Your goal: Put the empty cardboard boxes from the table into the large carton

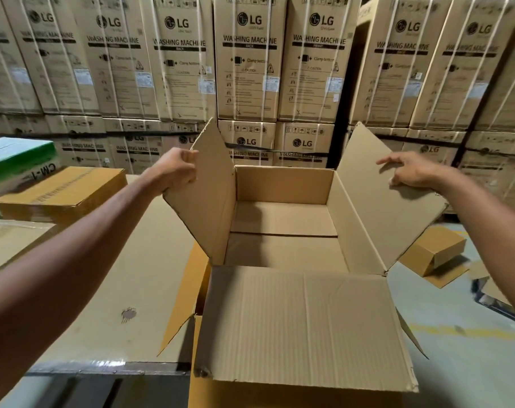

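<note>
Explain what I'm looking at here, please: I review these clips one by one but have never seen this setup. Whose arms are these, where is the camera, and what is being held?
There is no machine here: a person works with bare hands, and the single wide-angle camera sits on their head, looking forward and down. So the two arms reaching in from the bottom corners are the wearer's own.

In the middle stands the large carton, open and empty inside. The left hand has a closed grip on the carton's left flap, holding it up. The right hand rests with spread fingers on the right flap, pressing it outward. The near flap folds toward the camera.

To the left is a table covered in cardboard, with a flat brown box on it farther back. Another small box lies on the floor at right. Stacked washing-machine cartons fill the background.
</note>
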A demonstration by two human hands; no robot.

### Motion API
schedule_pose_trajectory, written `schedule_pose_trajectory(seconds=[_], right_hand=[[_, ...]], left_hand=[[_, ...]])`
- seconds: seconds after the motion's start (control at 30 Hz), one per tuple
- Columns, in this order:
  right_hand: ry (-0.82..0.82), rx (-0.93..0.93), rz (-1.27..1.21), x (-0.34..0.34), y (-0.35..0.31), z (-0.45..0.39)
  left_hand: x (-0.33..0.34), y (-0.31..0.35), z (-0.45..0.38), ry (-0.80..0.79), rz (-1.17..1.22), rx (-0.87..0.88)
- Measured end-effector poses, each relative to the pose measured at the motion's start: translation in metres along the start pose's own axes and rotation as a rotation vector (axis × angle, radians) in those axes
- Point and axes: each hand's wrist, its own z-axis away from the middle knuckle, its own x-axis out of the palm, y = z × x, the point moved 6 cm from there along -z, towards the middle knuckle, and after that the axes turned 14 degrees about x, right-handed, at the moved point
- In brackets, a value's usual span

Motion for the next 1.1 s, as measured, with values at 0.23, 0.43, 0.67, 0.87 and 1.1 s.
schedule_pose_trajectory(seconds=[0.23, 0.43, 0.67, 0.87, 1.1], right_hand=[[-0.074, 0.005, -0.015, 0.035, 0.022, -0.025], [-0.131, 0.038, -0.022, 0.059, 0.041, -0.048], [-0.122, 0.062, -0.049, 0.092, 0.055, -0.061], [-0.148, 0.083, -0.017, 0.114, 0.059, -0.061], [-0.161, 0.108, -0.005, 0.135, 0.07, -0.057]], left_hand=[[0.033, -0.035, -0.003, -0.06, -0.027, -0.038], [0.058, -0.066, -0.008, -0.072, -0.047, -0.081], [0.084, -0.074, -0.007, -0.088, -0.103, -0.087], [0.105, -0.094, -0.005, -0.112, -0.116, -0.097], [0.121, -0.121, 0.002, -0.129, -0.122, -0.106]])
